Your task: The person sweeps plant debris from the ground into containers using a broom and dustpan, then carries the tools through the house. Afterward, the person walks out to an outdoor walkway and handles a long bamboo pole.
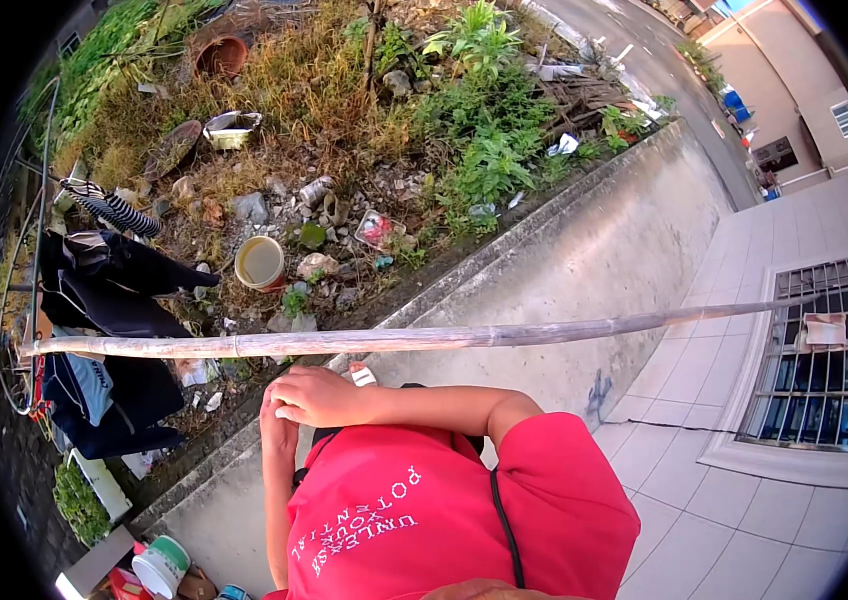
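Both my hands are together in front of my red T-shirt (384,510), just below a long bamboo pole (464,340). My right hand (321,396) lies over my left hand (277,428), its fingers curled. My left hand's fingers are bent and partly covered by the right. Anything between them is hidden. The pole runs across the view, and I cannot tell that either hand touches it. Dark clothes (109,285) hang around its left end, with a navy garment (124,395) below it. A black cord (506,530) lies across my shirt.
A low concrete wall (554,215) borders a weedy, rubble-strewn plot holding a yellowish bucket (260,263) and a white basin (232,130). On the right, a tiled wall has a barred window (824,360). A white-green bucket (161,566) stands at lower left.
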A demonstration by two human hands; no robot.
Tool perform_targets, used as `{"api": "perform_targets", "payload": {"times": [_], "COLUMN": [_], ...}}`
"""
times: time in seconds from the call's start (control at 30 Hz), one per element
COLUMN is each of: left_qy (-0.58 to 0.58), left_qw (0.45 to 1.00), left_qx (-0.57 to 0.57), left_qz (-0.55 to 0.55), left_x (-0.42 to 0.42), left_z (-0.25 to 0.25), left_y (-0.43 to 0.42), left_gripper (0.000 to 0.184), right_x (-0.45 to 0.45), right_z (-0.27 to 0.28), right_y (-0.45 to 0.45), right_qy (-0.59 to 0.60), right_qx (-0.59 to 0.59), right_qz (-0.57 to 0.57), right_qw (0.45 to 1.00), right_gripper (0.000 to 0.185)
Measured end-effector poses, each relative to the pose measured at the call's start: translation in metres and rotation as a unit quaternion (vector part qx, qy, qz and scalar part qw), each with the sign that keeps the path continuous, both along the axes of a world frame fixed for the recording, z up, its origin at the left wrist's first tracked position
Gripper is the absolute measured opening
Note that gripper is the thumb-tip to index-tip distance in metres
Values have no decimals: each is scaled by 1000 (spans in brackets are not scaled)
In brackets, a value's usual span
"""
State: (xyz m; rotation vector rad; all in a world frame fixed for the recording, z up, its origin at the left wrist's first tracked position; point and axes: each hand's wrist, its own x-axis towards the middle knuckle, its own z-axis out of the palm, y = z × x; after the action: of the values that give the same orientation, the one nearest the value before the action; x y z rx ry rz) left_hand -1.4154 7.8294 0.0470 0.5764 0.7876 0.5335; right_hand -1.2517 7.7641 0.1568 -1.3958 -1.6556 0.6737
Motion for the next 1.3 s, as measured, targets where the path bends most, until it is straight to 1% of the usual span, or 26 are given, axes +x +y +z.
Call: {"api": "perform_targets", "payload": {"times": [0.03,0.1,0.2,0.23,0.33,0.37,0.47,0.5,0.6,0.63,0.67,0.73,0.77,0.8,0.87,0.93,1.0,1.1,1.17,1.2,1.3], "left_qy": [-16,-47,-43,-26,34,48,92,74,19,21,30,49,63,69,78,101,115,103,133,149,164], "left_qw": [999,995,999,999,998,997,993,995,996,996,996,993,993,991,985,985,982,975,969,966,957], "left_qx": [-29,-89,-30,-24,24,28,40,38,58,77,80,95,94,113,152,142,128,162,151,139,117], "left_qz": [5,16,-3,-2,-40,-45,-71,-64,-67,-31,-28,-44,-21,-16,-5,21,79,114,144,160,208], "left_x": [1,6,0,2,-6,-8,-13,-21,-46,-54,-64,-97,-110,-128,-164,-194,-228,-288,-327,-346,-398], "left_z": [2,22,23,30,15,13,33,30,35,27,28,18,22,24,27,42,50,52,53,51,34], "left_y": [0,-2,-6,-9,-16,-17,-21,-21,-22,-23,-23,-20,-22,-24,-26,-29,-35,-41,-45,-48,-65], "left_gripper": [27,32,42,44,42,40,38,37,35,37,38,32,27,29,33,26,23,20,21,21,21], "right_x": [-5,-14,-6,-7,-15,-22,-27,-32,-42,-45,-54,-81,-96,-110,-145,-181,-220,-281,-323,-342,-396], "right_z": [-7,-23,-12,-15,-23,-33,-28,-31,-20,0,4,-11,-16,-9,-18,-15,-20,-22,-27,-27,-10], "right_y": [0,-2,-4,-3,-2,-6,0,3,9,12,14,22,25,28,34,42,50,64,71,75,86], "right_qy": [0,0,-7,12,38,49,39,47,115,181,214,242,269,292,307,286,255,227,217,221,173], "right_qx": [-14,-44,-186,-211,-231,-126,-187,-243,-243,-310,-308,-348,-346,-357,-396,-419,-439,-433,-411,-428,-444], "right_qz": [-20,-60,8,38,90,34,102,117,156,156,145,169,186,194,213,229,244,309,343,357,371], "right_qw": [1000,997,982,977,968,990,976,962,950,920,916,890,879,866,839,831,826,816,816,800,797], "right_gripper": [18,23,30,35,38,43,45,48,43,44,47,51,54,55,55,55,54,51,53,50,47]}}
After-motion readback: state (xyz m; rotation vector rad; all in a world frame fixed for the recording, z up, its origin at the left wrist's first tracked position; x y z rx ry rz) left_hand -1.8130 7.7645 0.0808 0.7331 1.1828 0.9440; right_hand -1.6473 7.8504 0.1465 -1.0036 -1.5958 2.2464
